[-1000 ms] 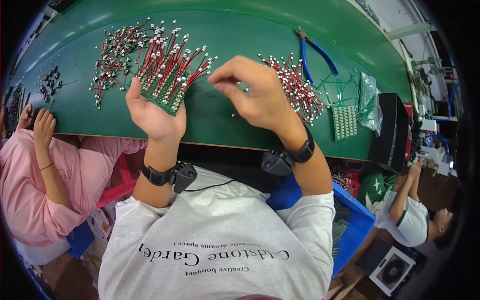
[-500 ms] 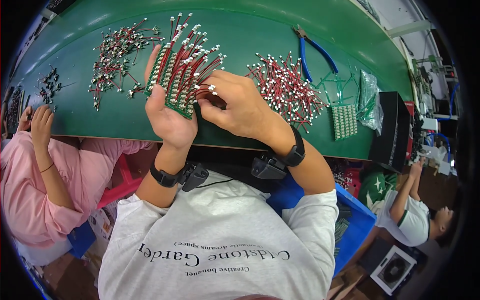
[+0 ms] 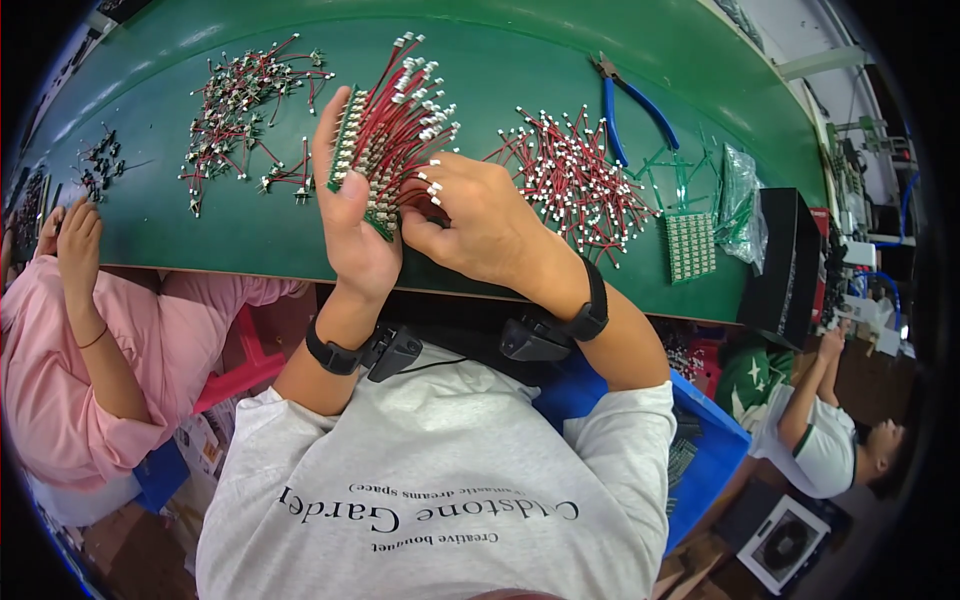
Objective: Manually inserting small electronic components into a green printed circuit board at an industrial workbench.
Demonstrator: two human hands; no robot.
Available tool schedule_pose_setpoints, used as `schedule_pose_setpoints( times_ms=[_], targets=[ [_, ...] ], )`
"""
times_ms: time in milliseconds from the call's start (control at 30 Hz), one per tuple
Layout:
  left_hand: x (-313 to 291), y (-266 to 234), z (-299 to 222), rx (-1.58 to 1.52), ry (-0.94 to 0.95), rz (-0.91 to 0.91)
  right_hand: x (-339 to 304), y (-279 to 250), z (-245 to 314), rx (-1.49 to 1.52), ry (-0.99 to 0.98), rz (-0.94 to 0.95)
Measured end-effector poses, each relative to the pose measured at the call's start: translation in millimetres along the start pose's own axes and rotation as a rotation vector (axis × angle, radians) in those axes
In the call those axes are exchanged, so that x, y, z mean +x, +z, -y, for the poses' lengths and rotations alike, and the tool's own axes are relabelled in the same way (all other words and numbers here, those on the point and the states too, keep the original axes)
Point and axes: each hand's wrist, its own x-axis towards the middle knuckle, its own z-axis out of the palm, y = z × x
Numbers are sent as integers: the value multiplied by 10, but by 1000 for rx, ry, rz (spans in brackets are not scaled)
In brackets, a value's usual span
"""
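Tilted up in my left hand (image 3: 362,240) is a green circuit board panel (image 3: 347,140), gripped between thumb and fingers. Many red wires (image 3: 385,120) with white plug connectors (image 3: 413,88) fan out from its rows of small parts. My right hand (image 3: 485,215) is at the panel's right edge, its thumb and forefinger pinched around red wires there. The fingertips are partly hidden, so how many wires they grip does not show. A loose pile of red wires with white connectors (image 3: 575,180) lies on the green table (image 3: 290,235) beside my right hand.
Small wired boards (image 3: 235,110) are heaped at the left. Blue-handled cutters (image 3: 618,120), a bare board panel (image 3: 690,248), a clear plastic bag (image 3: 738,210) and a black box (image 3: 782,255) are on the right. A person in pink (image 3: 90,350) works at the left; another sits far right.
My left hand has turned the panel more edge-on and shifted it slightly to the right. The wires have swung with it. My right hand stays pinched at the panel's edge.
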Motion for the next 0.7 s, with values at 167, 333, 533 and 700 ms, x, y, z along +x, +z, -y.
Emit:
schedule_pose_setpoints(
  times_ms=[167,333,533,700],
  targets=[
    [11,-35,-15,-29,-44,34,-11,38,-28,43,-36,36],
    [-10,-32,-34,-32,-48,61,-13,67,0,37,-65,-103],
    [-19,-40,-15,2,-67,45,-13,83,-18,5,-49,-51],
    [52,-130,-72,-130,-56,-18,110,-182,-134,-123,-87,-234]
  ],
)
